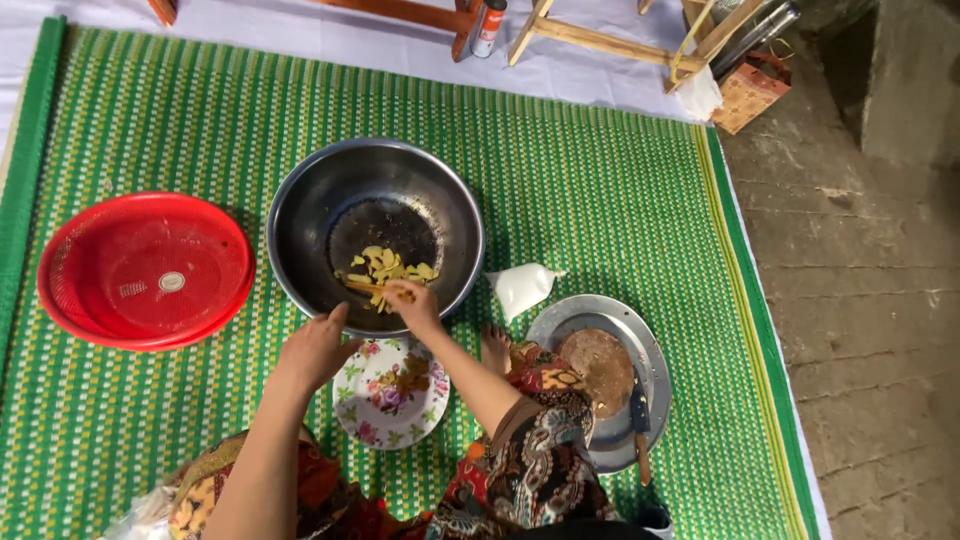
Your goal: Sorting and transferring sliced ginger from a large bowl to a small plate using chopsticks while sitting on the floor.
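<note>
Fingers [400, 294] of the right hand [412, 305] are bunched, pinching a few yellow slices [385, 268] inside the steel bowl [300, 215]; grip looks closed on a small clump, though exactly how many pieces is too small to tell. Left hand [318, 348] rests on the bowl rim at about 6 o'clock, fingers curled loosely over the edge, holding nothing else, steadying it.

Head view: the slices lie on the bowl floor, toward 5 o'clock of the bowl. Flowered plate [392, 392] sits just below the bowl at 6 o'clock, between both forearms, with brownish scraps on it. Red basket [145, 270] at 9 o'clock of the bowl, just beside it. White plastic bag [520, 287] at 3 o'clock, near the rim. Round metal tray [640, 345] at 4 o'clock carries a wooden board [597, 370] and a knife [640, 425] across its lower edge. All on a green woven mat [600, 180] on the floor.

Doing it well, as I judge it: keep the left hand pressing the rim so the bowl does not slide, pinch the slices lightly so they don't break, and keep the wrist low inside the bowl so nothing drops on the mat.
</note>
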